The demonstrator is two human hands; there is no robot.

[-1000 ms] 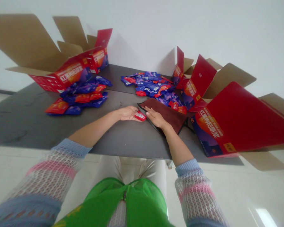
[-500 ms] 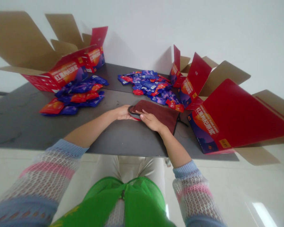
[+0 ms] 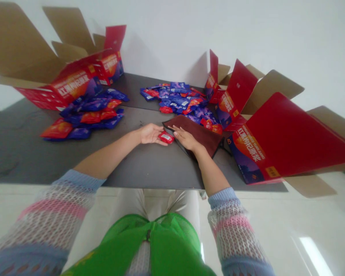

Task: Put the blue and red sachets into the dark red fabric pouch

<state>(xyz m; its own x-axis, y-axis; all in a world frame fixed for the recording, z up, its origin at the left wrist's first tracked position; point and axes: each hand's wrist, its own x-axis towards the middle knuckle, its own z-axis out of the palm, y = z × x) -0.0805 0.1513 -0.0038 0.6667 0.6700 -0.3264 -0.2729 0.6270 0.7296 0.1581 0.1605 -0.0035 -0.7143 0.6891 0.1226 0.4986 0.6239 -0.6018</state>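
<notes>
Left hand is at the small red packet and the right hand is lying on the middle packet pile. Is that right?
Not quite: the head view shows the right hand on the brown pouch, not on the middle packet pile. The left hand is at the small red packet.

The left hand curls in a loose grip; just beside it, the right hand lies flat, palm down.

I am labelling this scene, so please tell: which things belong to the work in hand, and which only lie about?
In use:
red packet, at left hand
brown cloth, under right hand

Apparently lying about:
left packet pile
rear packet pile
open cartons
</notes>
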